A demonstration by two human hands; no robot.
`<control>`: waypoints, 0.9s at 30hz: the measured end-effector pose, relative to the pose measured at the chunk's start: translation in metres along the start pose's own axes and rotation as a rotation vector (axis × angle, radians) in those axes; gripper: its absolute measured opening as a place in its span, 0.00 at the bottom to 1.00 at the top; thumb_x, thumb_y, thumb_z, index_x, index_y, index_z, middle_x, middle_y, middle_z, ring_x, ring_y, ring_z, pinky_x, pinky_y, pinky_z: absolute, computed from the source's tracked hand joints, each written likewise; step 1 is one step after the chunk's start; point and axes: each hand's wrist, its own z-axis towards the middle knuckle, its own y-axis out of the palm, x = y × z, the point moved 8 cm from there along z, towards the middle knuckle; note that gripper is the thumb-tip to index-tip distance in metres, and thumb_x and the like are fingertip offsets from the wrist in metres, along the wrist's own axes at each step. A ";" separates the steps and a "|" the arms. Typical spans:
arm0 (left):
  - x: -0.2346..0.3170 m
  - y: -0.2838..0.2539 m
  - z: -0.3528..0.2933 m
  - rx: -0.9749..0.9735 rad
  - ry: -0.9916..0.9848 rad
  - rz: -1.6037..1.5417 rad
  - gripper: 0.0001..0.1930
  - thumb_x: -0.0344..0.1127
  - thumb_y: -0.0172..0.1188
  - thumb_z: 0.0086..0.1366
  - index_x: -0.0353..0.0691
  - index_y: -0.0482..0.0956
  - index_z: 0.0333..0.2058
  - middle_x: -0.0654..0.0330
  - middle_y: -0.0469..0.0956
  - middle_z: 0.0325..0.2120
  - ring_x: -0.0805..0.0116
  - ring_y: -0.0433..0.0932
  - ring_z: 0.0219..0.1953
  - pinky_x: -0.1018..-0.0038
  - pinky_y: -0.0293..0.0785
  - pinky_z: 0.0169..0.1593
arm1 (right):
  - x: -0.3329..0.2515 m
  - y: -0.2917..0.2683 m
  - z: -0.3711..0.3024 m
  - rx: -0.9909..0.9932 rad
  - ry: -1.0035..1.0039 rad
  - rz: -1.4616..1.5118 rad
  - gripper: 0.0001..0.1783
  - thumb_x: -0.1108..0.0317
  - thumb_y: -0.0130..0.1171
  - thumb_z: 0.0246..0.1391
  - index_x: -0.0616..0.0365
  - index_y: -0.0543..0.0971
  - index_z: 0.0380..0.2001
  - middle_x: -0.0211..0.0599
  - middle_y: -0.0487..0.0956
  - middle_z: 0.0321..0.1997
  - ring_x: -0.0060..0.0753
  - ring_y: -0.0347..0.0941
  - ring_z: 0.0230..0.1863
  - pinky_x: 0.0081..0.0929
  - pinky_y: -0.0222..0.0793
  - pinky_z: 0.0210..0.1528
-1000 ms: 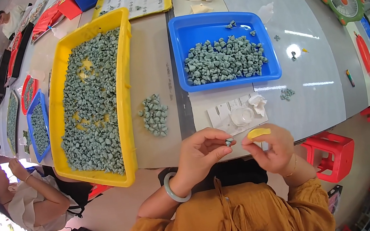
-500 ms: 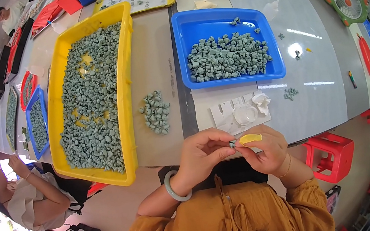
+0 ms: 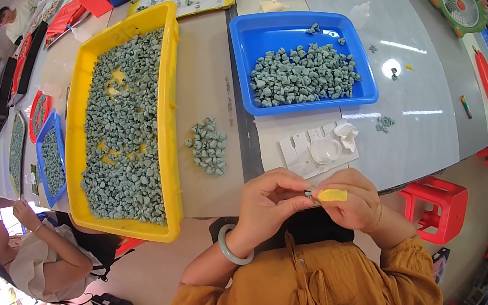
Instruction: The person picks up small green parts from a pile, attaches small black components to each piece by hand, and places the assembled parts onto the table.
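Observation:
Just off the table's near edge, my hands meet at the fingertips. My left hand [image 3: 271,202], wearing a pale bangle on its wrist, pinches a small grey-green piece [image 3: 308,193] between thumb and forefinger. My right hand [image 3: 354,202] is closed right beside that piece, its fingertips pressed together; what they grip is hidden. A yellow strip [image 3: 332,195] covers a finger of the right hand. On the table beyond lies a white slotted card [image 3: 297,155] with a clear round dish [image 3: 326,151] and a crumpled white tissue [image 3: 346,132] on it.
A blue tray [image 3: 242,65] and a larger yellow tray [image 3: 169,144] hold many similar pieces. Between them sits a loose pile [image 3: 208,147]. A green fan [image 3: 458,2] stands at far right, a red stool [image 3: 435,206] at right. Another person [image 3: 53,260] sits at left.
My right hand has turned slightly, and the yellow strip sits a little lower and more tilted. My left hand keeps its pinch. The whole view has shifted slightly.

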 end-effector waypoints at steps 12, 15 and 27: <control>-0.004 0.002 -0.006 -0.006 -0.013 -0.059 0.07 0.18 0.58 0.51 0.30 0.75 0.31 0.56 0.73 0.30 0.68 0.75 0.35 0.76 0.75 0.38 | -0.007 0.001 -0.004 0.071 -0.055 -0.054 0.13 0.82 0.59 0.37 0.62 0.72 0.31 0.36 0.77 0.28 0.33 0.73 0.27 0.23 0.69 0.27; -0.008 0.002 -0.007 0.000 -0.037 -0.046 0.07 0.19 0.58 0.52 0.30 0.74 0.32 0.56 0.73 0.30 0.69 0.74 0.35 0.77 0.74 0.38 | -0.013 -0.002 -0.008 0.073 -0.101 -0.052 0.14 0.82 0.59 0.37 0.64 0.73 0.32 0.38 0.77 0.29 0.34 0.73 0.28 0.24 0.69 0.27; 0.084 0.009 0.076 0.198 0.412 0.988 0.10 0.26 0.57 0.52 0.34 0.72 0.35 0.54 0.73 0.29 0.59 0.74 0.30 0.72 0.70 0.35 | 0.014 -0.042 -0.023 0.208 0.177 -0.059 0.17 0.81 0.54 0.40 0.61 0.65 0.37 0.41 0.75 0.30 0.42 0.70 0.29 0.32 0.66 0.34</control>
